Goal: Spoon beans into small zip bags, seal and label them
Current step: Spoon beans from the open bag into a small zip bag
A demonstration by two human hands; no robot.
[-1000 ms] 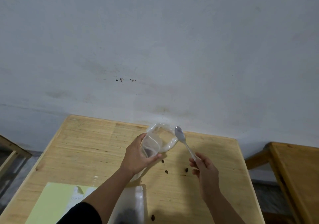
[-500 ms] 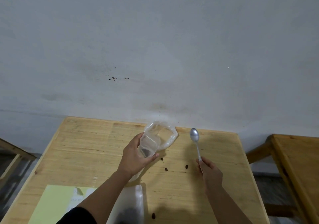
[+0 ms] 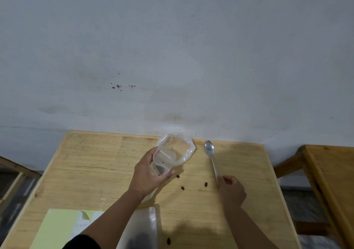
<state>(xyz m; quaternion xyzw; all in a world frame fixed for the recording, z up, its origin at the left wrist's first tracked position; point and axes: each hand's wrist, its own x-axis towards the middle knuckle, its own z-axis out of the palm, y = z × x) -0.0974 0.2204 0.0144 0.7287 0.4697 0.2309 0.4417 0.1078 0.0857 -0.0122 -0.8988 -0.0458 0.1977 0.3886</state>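
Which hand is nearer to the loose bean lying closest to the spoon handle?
Right. The right hand, gripping the spoon handle, sits just right of that bean. The left hand, holding the bag, is farther off to its left.

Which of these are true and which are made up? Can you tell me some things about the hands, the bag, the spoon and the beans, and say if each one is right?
1. The left hand holds a clear plastic bag. True.
2. The spoon is full of beans. False: its bowl looks empty.
3. Some loose beans lie on the wooden table. True.
4. The spoon's bowl is inside the bag. False: it is off to the bag's right, apart from it.
5. The right hand holds the spoon by the end of its handle. True.
6. The table is bare near the person. False: a pale green sheet lies there.
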